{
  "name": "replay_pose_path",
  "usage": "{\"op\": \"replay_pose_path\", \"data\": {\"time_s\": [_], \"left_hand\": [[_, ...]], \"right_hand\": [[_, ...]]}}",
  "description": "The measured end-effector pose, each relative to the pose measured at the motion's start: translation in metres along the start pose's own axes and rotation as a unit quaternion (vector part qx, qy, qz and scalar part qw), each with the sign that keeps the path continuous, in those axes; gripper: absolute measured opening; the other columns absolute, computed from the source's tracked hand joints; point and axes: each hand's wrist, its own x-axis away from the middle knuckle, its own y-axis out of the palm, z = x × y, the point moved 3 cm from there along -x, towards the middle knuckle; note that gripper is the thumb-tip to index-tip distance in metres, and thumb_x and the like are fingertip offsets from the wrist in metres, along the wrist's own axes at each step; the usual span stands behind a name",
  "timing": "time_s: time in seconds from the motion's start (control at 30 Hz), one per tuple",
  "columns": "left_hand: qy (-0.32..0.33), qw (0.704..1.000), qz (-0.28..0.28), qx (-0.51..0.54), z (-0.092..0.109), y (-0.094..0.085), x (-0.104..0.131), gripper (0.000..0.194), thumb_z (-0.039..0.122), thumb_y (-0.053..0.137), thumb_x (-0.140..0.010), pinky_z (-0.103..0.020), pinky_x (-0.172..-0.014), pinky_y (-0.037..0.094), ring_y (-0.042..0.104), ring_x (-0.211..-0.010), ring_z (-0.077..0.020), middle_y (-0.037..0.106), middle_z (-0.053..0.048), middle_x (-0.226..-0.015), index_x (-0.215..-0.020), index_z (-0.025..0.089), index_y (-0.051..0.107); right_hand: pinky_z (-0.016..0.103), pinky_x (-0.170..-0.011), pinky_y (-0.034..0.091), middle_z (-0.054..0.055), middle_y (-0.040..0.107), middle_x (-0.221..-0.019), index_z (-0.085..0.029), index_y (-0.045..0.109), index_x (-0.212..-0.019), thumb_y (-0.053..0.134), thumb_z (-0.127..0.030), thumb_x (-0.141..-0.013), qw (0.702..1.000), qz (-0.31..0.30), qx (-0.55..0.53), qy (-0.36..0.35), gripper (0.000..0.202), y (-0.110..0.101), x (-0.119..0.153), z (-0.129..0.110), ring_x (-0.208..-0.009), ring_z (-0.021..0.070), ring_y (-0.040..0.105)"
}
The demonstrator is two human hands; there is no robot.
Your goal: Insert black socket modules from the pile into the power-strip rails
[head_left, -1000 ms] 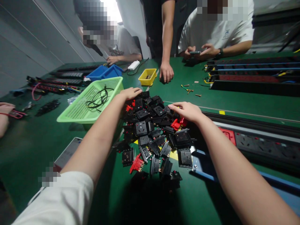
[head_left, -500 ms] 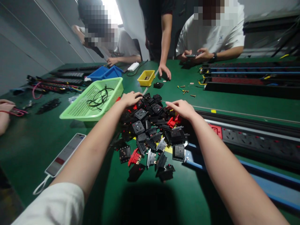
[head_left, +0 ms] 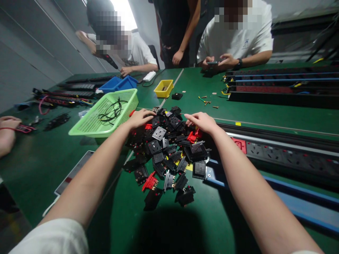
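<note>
A heap of black socket modules (head_left: 159,133) lies on the green table, with a few red socket modules (head_left: 150,181) mixed in. Some show their socket faces; others lie on edge with brass terminals out. At the heap's far left edge is my left hand (head_left: 140,118), fingers spread and touching the modules there. Across from it, my right hand (head_left: 203,122) rests along the far right edge, fingers outstretched beside the pile. Neither hand grips anything that I can see; the undersides of both are hidden.
Left of the heap stands a green basket (head_left: 103,112) holding black cable. Beyond are a yellow bin (head_left: 163,88), blue bins (head_left: 118,83) and loose screws (head_left: 208,102). Long socket strips (head_left: 278,151) and a blue rail (head_left: 299,208) lie right. A phone (head_left: 74,173) sits under my left forearm.
My left hand has shifted left and slightly nearer, and some modules at the far side have moved. A standing co-worker's hand has lifted off the table and drawn back.
</note>
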Motion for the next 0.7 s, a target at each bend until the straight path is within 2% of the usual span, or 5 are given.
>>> {"op": "replay_pose_path", "data": {"time_s": [0.23, 0.47, 0.53, 0.6, 0.7], "left_hand": [[-0.006, 0.988, -0.009, 0.155, -0.014, -0.005, 0.031, 0.069, 0.064, 0.048, -0.083, -0.041, -0.115, 0.038, 0.049, -0.135, -0.0289, 0.056, -0.002, -0.149, -0.143, 0.029, 0.056], [0.044, 0.984, -0.002, 0.172, -0.014, -0.01, 0.049, 0.064, 0.068, 0.041, -0.088, -0.037, -0.113, 0.041, 0.054, -0.132, -0.028, 0.06, 0.001, -0.145, -0.138, 0.034, 0.06], [0.008, 0.991, 0.053, 0.126, -0.022, -0.014, 0.044, 0.059, 0.06, 0.031, -0.094, -0.037, -0.112, 0.041, 0.055, -0.131, -0.0265, 0.06, 0.001, -0.144, -0.139, 0.033, 0.059], [-0.075, 0.989, 0.115, 0.056, -0.034, -0.016, 0.033, 0.06, 0.049, 0.022, -0.097, -0.037, -0.113, 0.039, 0.05, -0.134, -0.0249, 0.054, -0.002, -0.149, -0.145, 0.029, 0.05], [-0.161, 0.982, 0.097, -0.007, -0.048, -0.005, 0.012, 0.068, 0.047, 0.031, -0.093, -0.044, -0.117, 0.031, 0.036, -0.145, -0.0304, 0.039, -0.014, -0.159, -0.153, 0.016, 0.036]], "right_hand": [[0.03, -0.084, 0.048, 0.002, 0.079, -0.096, -0.028, 0.079, -0.089, 0.032, -0.084, -0.089, 1.0, -0.001, -0.005, 0.001, 0.073, 0.0, 0.0, 0.001, -0.092, 0.0228, 0.071], [0.028, -0.079, 0.045, -0.001, 0.079, -0.094, -0.031, 0.078, -0.086, 0.033, -0.083, -0.09, 1.0, -0.002, 0.0, -0.006, 0.069, -0.001, 0.001, -0.001, -0.093, 0.0209, 0.07], [0.028, -0.077, 0.044, -0.001, 0.079, -0.094, -0.03, 0.078, -0.086, 0.033, -0.082, -0.09, 1.0, -0.005, 0.003, -0.005, 0.069, -0.001, 0.002, -0.002, -0.091, 0.0205, 0.07], [0.027, -0.077, 0.043, -0.001, 0.079, -0.096, -0.029, 0.078, -0.087, 0.033, -0.081, -0.091, 1.0, -0.008, 0.013, -0.004, 0.069, -0.001, 0.002, -0.002, -0.09, 0.0204, 0.07], [0.027, -0.077, 0.043, 0.0, 0.079, -0.097, -0.029, 0.078, -0.088, 0.032, -0.081, -0.091, 1.0, -0.01, 0.023, 0.003, 0.07, -0.001, 0.002, -0.002, -0.091, 0.0207, 0.07]]}}
